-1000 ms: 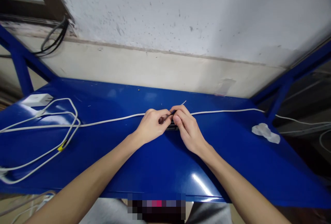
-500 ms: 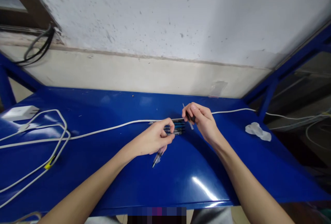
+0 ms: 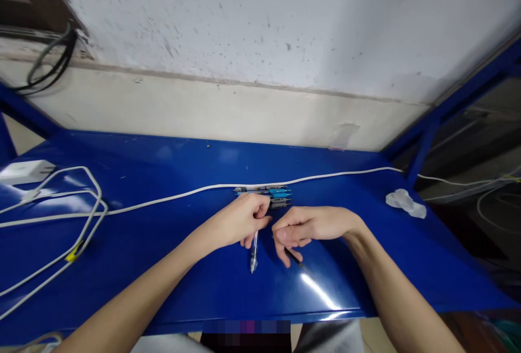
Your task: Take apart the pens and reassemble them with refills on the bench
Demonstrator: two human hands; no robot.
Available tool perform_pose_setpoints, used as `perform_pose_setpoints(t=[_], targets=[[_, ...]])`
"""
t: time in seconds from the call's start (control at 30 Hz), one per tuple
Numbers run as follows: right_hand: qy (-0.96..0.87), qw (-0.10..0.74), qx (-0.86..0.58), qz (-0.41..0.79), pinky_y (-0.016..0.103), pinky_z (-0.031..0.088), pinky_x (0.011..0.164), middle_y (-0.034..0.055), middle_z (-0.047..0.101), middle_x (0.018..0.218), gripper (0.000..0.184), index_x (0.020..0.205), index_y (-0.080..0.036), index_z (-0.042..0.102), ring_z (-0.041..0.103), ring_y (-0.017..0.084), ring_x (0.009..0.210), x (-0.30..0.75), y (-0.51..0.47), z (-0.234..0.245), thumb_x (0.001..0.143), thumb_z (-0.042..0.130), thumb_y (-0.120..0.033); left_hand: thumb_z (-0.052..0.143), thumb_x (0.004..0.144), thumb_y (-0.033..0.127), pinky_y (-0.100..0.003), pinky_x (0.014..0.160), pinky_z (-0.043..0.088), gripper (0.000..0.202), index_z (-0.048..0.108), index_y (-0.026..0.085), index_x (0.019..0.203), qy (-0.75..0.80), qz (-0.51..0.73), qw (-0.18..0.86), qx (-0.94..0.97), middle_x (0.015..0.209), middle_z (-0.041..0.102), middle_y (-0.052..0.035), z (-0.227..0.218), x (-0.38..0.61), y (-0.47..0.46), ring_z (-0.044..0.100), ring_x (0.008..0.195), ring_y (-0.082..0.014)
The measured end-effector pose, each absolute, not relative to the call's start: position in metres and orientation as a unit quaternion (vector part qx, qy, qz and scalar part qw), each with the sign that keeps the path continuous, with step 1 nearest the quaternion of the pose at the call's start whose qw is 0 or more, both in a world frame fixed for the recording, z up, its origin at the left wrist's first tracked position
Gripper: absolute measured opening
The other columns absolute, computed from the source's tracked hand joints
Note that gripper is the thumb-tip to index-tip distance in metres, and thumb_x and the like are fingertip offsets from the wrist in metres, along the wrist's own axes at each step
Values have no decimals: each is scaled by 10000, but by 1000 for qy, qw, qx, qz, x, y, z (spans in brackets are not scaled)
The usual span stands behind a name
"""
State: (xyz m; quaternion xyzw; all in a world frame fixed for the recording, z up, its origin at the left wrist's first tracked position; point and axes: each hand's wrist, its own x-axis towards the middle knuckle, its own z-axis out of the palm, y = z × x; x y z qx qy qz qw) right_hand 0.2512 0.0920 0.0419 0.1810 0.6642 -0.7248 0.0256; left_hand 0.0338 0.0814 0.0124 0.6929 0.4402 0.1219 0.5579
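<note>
My left hand [image 3: 240, 221] is closed round a clear pen barrel [image 3: 254, 252] whose tip points toward me over the blue table [image 3: 171, 255]. My right hand [image 3: 309, 226] lies just to its right, fingers curled round a thin dark refill [image 3: 293, 258] that sticks out below the fingers. The two hands almost touch. Behind them several pens [image 3: 266, 195] lie side by side in a row against a white cable [image 3: 163, 199].
A white charger block [image 3: 25, 170] and looped white cables [image 3: 77, 217] lie at the table's left. A crumpled clear wrapper [image 3: 405, 202] sits at the right. The wall [image 3: 260, 43] rises directly behind; a blue frame post [image 3: 423, 152] stands at the right.
My right hand came down from the far side of the pen row toward me with the thin refill. My left hand drew the clear barrel slightly nearer. The hands closed together.
</note>
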Motion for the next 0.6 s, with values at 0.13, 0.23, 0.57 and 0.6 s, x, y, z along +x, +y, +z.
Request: perform_pose_setpoints(t=[0.13,0.23,0.57,0.6], targets=[[696,57,199,-688,221,364,598,47,683,811,410,879,-104,706,575,87,662,248,92,35,1079,468,-371,566,890,230,-210,422,257,314,345,204,668,447,124,437,771,545,413,78,16,35,80,504,417,-85],[712,61,191,-673,214,374,600,14,615,703,400,943,-96,738,557,93,654,247,92,31,1083,458,-344,582,856,134,-251,504,222,323,357,181,629,446,116,322,827,554,407,61,23,37,77,399,497,-80],[728,-23,177,-662,198,435,647,9,653,794,185,974,-120,764,524,82,675,246,96,25,985,647,-263,597,956,195,-287,614,328,125,679,197,862,377,37,215,900,829,719,-46,22,32,74,680,783,-217],[725,-28,178,-665,198,447,650,19,679,822,179,992,-120,776,531,81,675,247,96,24,969,671,-264,592,966,207,-291,615,333,142,689,197,863,369,33,212,905,822,728,-47,22,32,75,690,774,-219]])
